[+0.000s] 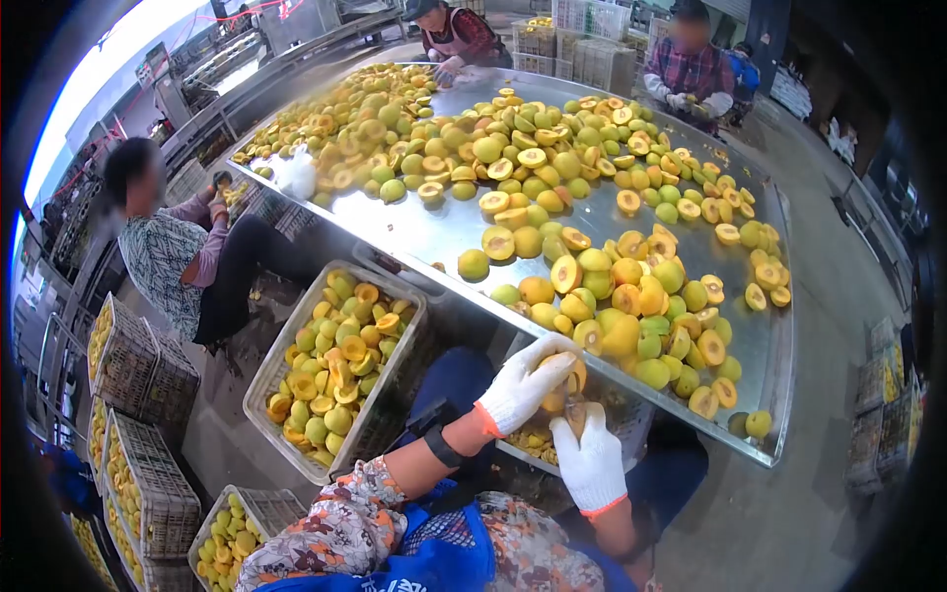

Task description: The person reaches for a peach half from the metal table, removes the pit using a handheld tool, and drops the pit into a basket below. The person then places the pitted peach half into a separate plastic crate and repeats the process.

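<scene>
My left hand point(531, 383), in a white glove with an orange cuff, is closed around a yellow peach half point(568, 379) beside the near edge of the metal table point(380, 252). Just below it my right hand point(592, 462), gloved alike, has its fingers pinched together against the underside of the fruit. Something brownish shows at those fingertips, too small and blurred to name. Under both hands stands a crate point(533, 456) with orange-yellow scraps in it, partly covered by my arms. Whole and halved peaches point(619, 333) are heaped on the table right in front of my hands.
To my left a crate point(258, 395) is full of peach halves. More filled crates point(148, 474) are stacked further left. One person point(163, 247) sits at the left; two others point(464, 39) point(688, 74) work across the table. Further crates point(876, 419) stand at the right.
</scene>
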A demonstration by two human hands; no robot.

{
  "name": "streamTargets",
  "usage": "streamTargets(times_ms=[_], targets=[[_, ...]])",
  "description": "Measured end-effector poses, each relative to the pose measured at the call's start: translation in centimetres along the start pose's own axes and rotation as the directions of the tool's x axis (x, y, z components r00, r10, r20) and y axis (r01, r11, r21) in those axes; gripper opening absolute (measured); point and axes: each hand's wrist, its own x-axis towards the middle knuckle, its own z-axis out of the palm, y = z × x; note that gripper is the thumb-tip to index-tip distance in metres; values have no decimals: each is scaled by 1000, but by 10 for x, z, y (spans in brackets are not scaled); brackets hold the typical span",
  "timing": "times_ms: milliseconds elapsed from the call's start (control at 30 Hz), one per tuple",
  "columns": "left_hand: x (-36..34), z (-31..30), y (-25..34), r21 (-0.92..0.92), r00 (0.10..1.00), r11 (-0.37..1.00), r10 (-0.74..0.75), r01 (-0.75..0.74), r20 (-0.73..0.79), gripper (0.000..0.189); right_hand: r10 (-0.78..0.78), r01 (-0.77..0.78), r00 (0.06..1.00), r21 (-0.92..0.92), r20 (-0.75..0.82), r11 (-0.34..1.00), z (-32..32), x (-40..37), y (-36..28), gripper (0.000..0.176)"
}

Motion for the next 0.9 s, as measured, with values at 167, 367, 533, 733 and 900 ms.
streamTargets(times_ms=[167,367,533,733,900], targets=[[2,-5,-10,129,994,990,74,-64,-82,32,-427,416,904,-286,26,863,3,-5,27,30],[-8,5,-1,-36,994,995,86,-88,-75,39,-82,80,996,-66,-31,995,1,-13,7,33],[-9,8,-4,-26,988,996,81,-85,-130,37,-133,129,990,-99,-36,987,3,-15,8,35],[-15,19,3,-71,987,993,79,-90,-136,28,-160,160,987,-46,2,986,6,-18,7,39],[-15,22,3,282,951,927,286,-245,-114,26,1,-5,1000,139,31,990,9,-23,9,40]])
